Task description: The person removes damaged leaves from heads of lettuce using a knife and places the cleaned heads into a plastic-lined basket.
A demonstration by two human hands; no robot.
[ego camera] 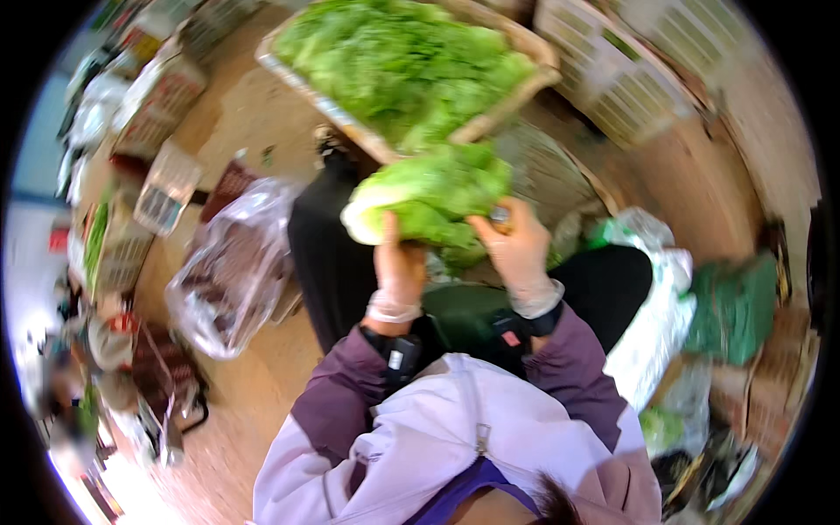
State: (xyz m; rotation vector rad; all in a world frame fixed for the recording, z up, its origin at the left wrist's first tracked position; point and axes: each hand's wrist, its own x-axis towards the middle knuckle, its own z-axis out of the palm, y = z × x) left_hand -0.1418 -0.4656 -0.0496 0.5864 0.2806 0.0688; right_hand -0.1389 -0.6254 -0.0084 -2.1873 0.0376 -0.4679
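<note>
A head of green leaf lettuce [436,190] is held above my lap, its pale stem end pointing left. My left hand [399,266], in a thin clear glove, grips it from beneath, with the thumb over the near side. At its right edge, my gloved right hand [518,246] touches the leaves with a fingertip. Curled in that same hand is a small object with a round metal end [500,214]; what it is cannot be made out. Just beyond the held head stands a crate [505,121] heaped with loose green lettuce [407,65].
Left of my knees lies a clear plastic bag [230,269] on the floor. White slatted crates [617,72] stand at the upper right. White plastic sheeting [650,341] and a green sack [735,308] lie to my right. Another person [69,394] shows blurred at the far left.
</note>
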